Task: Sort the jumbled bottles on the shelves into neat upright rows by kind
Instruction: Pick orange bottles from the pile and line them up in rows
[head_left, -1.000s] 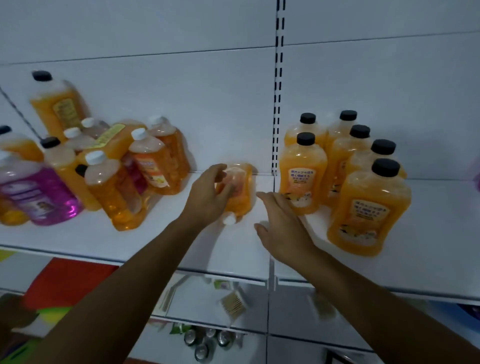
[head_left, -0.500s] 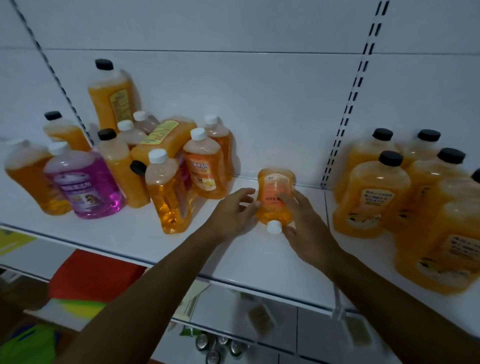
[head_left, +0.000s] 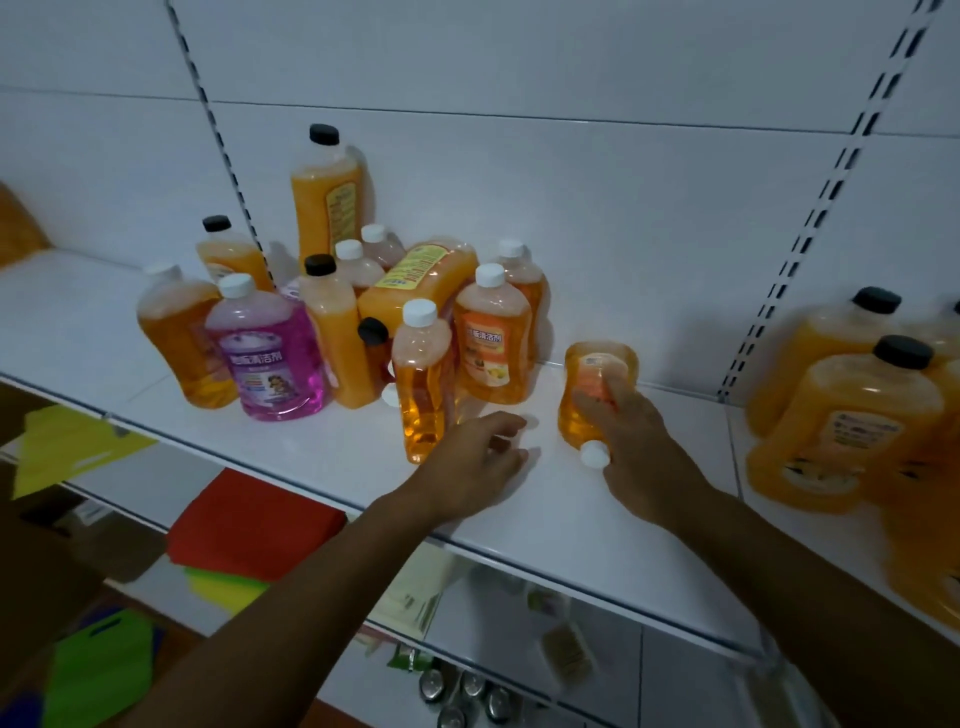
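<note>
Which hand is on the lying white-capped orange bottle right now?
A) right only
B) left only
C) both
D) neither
A: the right hand rests on the lying orange bottle, while the left hand hovers apart from it over the shelf, holding nothing.

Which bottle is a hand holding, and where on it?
The right hand grips the lying orange bottle round its lower body, near the white cap. The left hand holds nothing.

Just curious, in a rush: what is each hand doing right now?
Left hand: open, fingers loose above the shelf, holding nothing.
Right hand: gripping the small orange bottle lying on its side.
</note>
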